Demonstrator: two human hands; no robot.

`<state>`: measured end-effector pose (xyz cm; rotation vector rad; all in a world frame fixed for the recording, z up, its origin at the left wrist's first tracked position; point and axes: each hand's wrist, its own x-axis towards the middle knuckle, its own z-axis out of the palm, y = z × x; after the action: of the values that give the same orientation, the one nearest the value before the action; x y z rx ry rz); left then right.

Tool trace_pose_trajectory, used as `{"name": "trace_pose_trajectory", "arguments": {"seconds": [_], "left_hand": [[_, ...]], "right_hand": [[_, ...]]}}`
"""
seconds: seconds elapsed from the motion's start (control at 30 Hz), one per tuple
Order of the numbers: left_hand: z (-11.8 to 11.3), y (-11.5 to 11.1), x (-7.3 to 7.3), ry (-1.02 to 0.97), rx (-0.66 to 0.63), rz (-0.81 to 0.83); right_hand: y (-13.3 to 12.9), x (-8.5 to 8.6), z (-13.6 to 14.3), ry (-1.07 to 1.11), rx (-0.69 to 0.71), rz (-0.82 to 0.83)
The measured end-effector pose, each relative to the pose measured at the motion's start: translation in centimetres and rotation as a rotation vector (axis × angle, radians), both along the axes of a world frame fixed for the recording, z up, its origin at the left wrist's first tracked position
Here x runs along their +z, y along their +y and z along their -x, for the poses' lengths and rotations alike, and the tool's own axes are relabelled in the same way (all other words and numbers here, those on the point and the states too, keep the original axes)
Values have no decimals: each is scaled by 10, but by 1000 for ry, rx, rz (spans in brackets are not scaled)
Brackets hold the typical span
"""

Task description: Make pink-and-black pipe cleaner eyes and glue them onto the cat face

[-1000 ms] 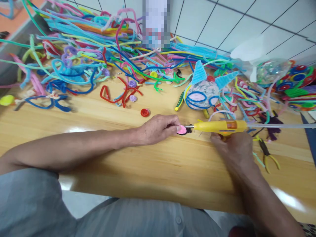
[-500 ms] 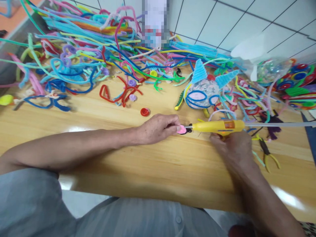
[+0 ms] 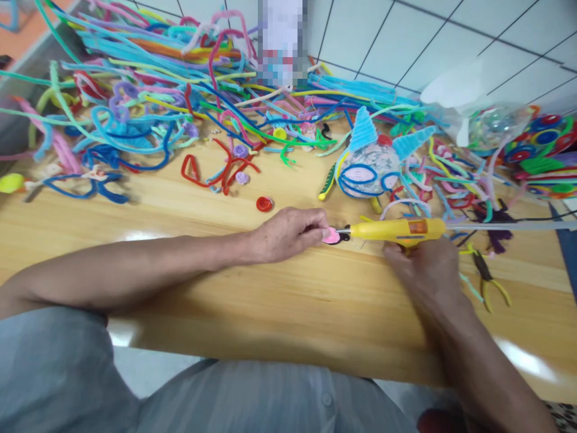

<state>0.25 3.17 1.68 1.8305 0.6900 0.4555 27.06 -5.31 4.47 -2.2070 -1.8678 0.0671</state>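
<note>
My left hand (image 3: 295, 234) pinches a small pink piece with a black edge (image 3: 332, 236) between thumb and fingers, just above the wooden table. My right hand (image 3: 433, 267) is wrapped round the handle of a yellow hot glue gun (image 3: 392, 230), with a clear glue stick (image 3: 509, 227) sticking out of its back. The metal nozzle meets the pink piece; whether glue is coming out is too small to tell. Behind the hands rests a speckled ball (image 3: 374, 168) with blue pipe-cleaner ears and blue-rimmed eye shapes.
Pipe cleaners (image 3: 157, 54) in many colours lie heaped along the back. Yellow-handled pliers (image 3: 487, 276) lie right of my right hand. A red coil (image 3: 264, 204) sits behind my left wrist. Bent red pipe cleaners (image 3: 225, 165) lie farther back. Decorated balls (image 3: 543, 138) stand at the far right.
Both hands hold almost the same pose, with the nozzle still at the pink piece. A dark cord now shows behind the glue stick at the right.
</note>
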Motion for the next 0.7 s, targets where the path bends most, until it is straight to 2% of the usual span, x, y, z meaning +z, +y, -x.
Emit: {"name": "trace_pose_trajectory", "arguments": {"seconds": [0.7], "left_hand": [[0, 0, 0, 1, 3, 27]], "right_hand": [[-1, 3, 0, 41, -60, 25]]}}
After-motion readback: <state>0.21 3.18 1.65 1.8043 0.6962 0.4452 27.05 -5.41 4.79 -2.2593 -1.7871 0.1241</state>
